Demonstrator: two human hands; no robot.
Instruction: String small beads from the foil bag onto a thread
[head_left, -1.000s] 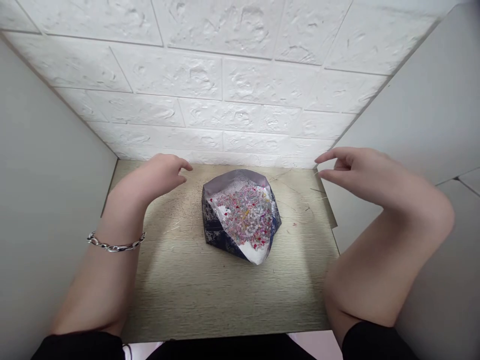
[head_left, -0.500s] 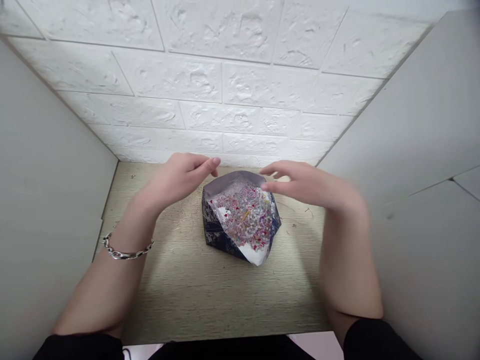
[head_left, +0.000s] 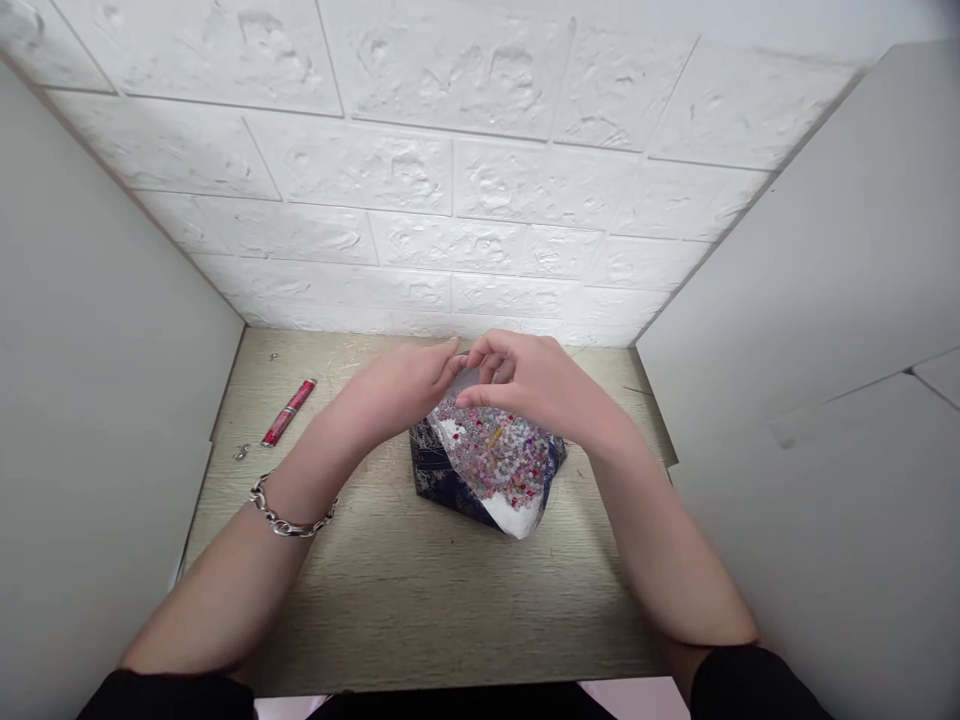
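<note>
A dark blue patterned pouch with a white lining (head_left: pixel 514 518) lies open on the table, filled with small pink, white, clear and red beads (head_left: pixel 499 450). Over its far left edge, my left hand (head_left: pixel 401 390) has thumb and forefinger pressed together; anything between them is too small to make out. My right hand (head_left: pixel 536 385) hovers above the beads, its fingers curved and its thumb apart from them. The fingertips of both hands come close together, and whether they touch I cannot tell. My hands cover the far part of the pouch.
A red tube-shaped item with a silver band (head_left: pixel 289 412) lies on the wooden table (head_left: pixel 450 610) at left, near a small shiny metal piece (head_left: pixel 241 452). A white brick-pattern wall (head_left: pixel 450 240) closes the back, with pale panels on both sides.
My right hand has moved left across the beads toward my left hand. My left hand has shifted slightly right and down, and the red tube-shaped item now shows beside my forearm.
</note>
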